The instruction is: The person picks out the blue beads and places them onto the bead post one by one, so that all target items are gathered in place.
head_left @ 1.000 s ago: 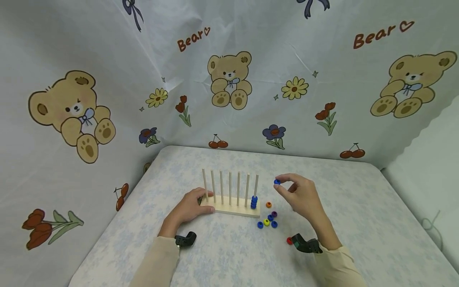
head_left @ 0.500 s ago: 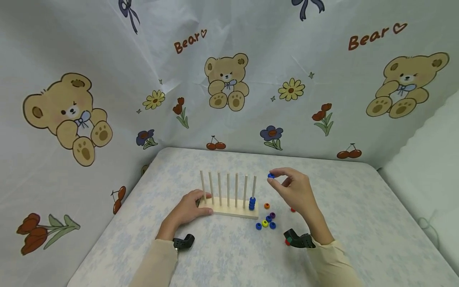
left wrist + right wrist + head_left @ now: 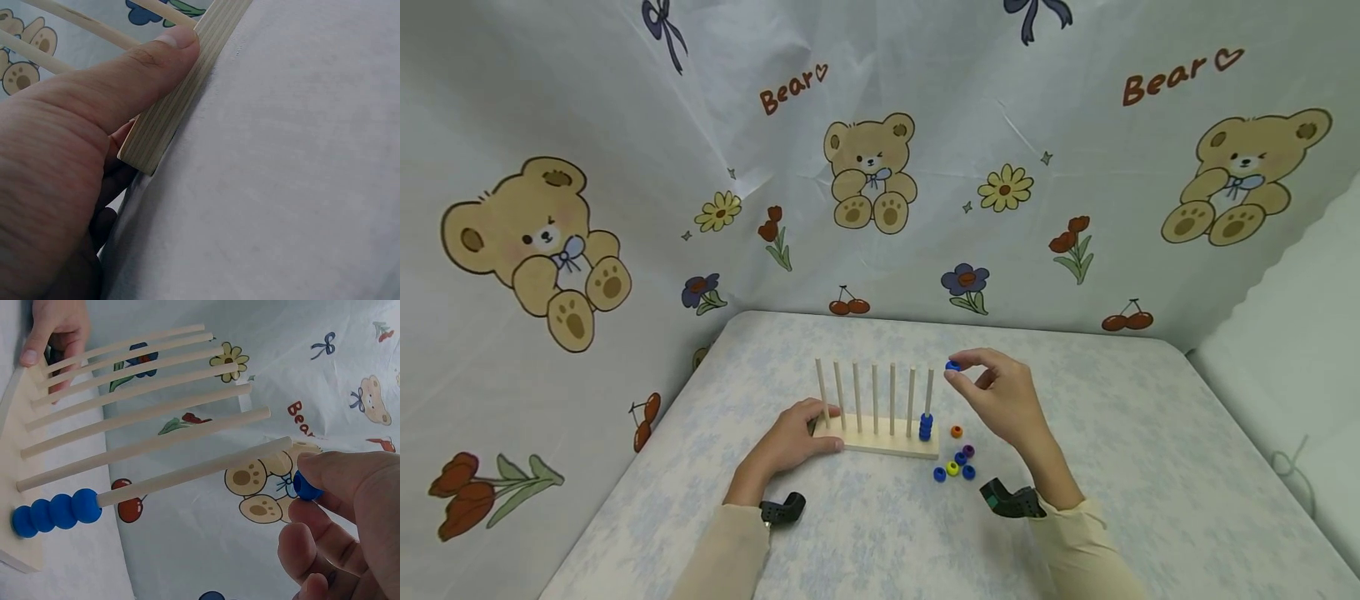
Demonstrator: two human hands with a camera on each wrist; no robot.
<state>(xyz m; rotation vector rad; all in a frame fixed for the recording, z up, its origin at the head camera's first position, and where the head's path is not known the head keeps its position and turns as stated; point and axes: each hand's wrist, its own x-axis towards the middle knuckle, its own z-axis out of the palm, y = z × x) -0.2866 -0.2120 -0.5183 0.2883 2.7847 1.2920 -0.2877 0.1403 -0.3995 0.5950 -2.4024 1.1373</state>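
My left hand (image 3: 790,435) grips the left end of a wooden peg stand (image 3: 880,435); in the left wrist view its thumb lies along the edge of the base. Several thin upright pegs rise from the stand. On the rightmost peg (image 3: 200,472), several blue beads (image 3: 62,511) are stacked at the bottom. With thumb and fingertips, my right hand (image 3: 1006,400) pinches one more blue bead (image 3: 306,486). That bead is close to the peg's top, a small gap apart, and its hole is partly visible in the right wrist view.
Loose beads lie right of the stand: an orange bead (image 3: 957,432), a purple bead (image 3: 968,451), a yellow bead (image 3: 952,469) and several blue ones. The pale patterned table (image 3: 865,533) meets a bear-print cloth (image 3: 872,267) behind.
My right hand has moved left with the blue bead, from well right of the stand to beside the rightmost peg's top. My left hand keeps its hold. The whole head view has shifted slightly.
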